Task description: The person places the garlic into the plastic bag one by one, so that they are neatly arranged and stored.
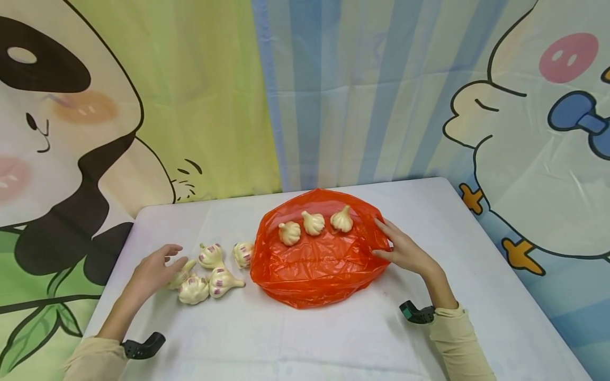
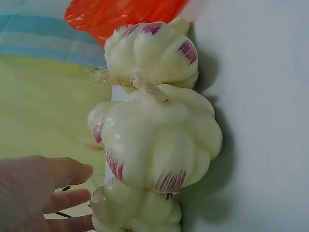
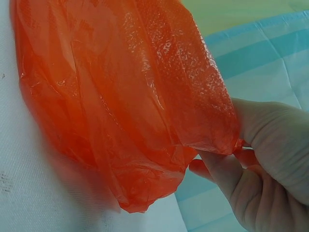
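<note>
A red plastic bag point(image 1: 314, 288) lies spread with its mouth wide on the table, and three plain cream garlic bulbs point(image 1: 314, 223) sit inside it. My right hand point(image 1: 409, 251) pinches the bag's right rim between thumb and fingers, as the right wrist view shows on the red plastic point(image 3: 120, 96). Left of the bag several purple-streaked garlic bulbs point(image 1: 193, 289) are clustered. My left hand point(image 1: 154, 272) is beside the leftmost bulb point(image 1: 183, 273), fingers apart and slightly bent. In the left wrist view its fingertips point(image 2: 82, 197) are right by the lowest bulb point(image 2: 135, 208); contact is unclear.
A white cloth covers the table point(image 1: 229, 338). One purple-streaked bulb point(image 1: 242, 255) sits close against the bag's left side. Behind the table hangs a printed curtain point(image 1: 214, 106) with cartoon animals. A black device point(image 1: 144, 346) is on the left wrist, another point(image 1: 416, 313) on the right.
</note>
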Demonstrator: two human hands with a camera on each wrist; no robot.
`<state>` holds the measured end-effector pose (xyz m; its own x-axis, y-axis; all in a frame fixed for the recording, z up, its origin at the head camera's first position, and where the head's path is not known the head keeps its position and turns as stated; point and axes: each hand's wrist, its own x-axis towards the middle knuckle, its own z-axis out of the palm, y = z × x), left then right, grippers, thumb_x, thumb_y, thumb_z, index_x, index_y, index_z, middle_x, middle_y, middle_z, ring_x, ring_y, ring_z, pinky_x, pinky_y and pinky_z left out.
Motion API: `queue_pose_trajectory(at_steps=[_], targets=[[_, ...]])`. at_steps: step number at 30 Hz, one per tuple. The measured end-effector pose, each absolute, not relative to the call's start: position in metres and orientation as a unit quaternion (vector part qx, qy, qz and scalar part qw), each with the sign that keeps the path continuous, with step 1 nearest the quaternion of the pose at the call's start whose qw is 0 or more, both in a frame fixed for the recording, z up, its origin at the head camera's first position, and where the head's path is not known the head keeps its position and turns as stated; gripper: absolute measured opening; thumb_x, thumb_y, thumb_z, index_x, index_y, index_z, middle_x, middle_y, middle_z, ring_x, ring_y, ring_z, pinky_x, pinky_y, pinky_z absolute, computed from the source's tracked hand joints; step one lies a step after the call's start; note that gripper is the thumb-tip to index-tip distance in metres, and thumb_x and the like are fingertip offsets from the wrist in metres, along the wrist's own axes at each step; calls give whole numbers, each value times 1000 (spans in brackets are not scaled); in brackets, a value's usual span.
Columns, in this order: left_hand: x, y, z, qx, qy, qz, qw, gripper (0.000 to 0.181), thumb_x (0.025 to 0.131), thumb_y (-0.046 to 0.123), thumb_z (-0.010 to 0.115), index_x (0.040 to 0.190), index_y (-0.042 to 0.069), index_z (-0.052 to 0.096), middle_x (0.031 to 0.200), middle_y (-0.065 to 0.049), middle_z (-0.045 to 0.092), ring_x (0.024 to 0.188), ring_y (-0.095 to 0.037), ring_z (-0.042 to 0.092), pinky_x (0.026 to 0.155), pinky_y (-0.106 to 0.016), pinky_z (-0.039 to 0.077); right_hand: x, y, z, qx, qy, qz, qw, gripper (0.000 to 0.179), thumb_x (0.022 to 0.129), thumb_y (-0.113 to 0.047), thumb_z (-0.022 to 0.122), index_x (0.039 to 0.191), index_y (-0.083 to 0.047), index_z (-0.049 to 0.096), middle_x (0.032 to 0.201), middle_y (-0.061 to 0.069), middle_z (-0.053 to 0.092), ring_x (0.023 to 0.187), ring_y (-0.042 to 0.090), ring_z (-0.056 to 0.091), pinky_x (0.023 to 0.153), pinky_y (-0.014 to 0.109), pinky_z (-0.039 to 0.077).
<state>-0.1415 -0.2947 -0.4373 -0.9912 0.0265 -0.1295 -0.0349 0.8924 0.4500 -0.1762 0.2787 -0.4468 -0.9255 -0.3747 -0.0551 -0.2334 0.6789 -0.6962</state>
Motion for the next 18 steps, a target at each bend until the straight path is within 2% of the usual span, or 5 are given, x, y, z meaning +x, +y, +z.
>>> queue_pose_trajectory(at_steps=[5,9,13,18], targets=[[-144,-296,-441,-12,978,161,130,63,95,48,54,131,-4,51,128,-34,55,112,-53,53,79,-58,48,-177,279,-446,-167,912,-362,96,83,89,-18,70,154,-4,21,160,26,12,142,49,26,103,58,42],[-144,-297,-441,-27,980,95,173,70,89,53,58,127,-6,54,118,-33,57,99,-50,57,69,-55,47,-177,278,-446,-167,912,-363,96,83,89,-18,70,154,-5,21,161,25,13,142,48,27,102,57,43],[-141,-298,-440,-30,981,85,172,63,87,47,62,119,-7,59,103,-28,58,86,-41,58,62,-49,45,-177,278,-447,-168,911,-363,98,84,89,-18,71,154,-5,20,161,25,12,142,48,26,103,57,43],[-140,-299,-441,-27,983,98,154,57,85,40,66,115,-8,61,98,-26,59,84,-37,54,61,-44,43,-177,278,-447,-167,911,-363,97,84,88,-16,71,154,-4,21,161,25,13,142,48,26,103,58,42]])
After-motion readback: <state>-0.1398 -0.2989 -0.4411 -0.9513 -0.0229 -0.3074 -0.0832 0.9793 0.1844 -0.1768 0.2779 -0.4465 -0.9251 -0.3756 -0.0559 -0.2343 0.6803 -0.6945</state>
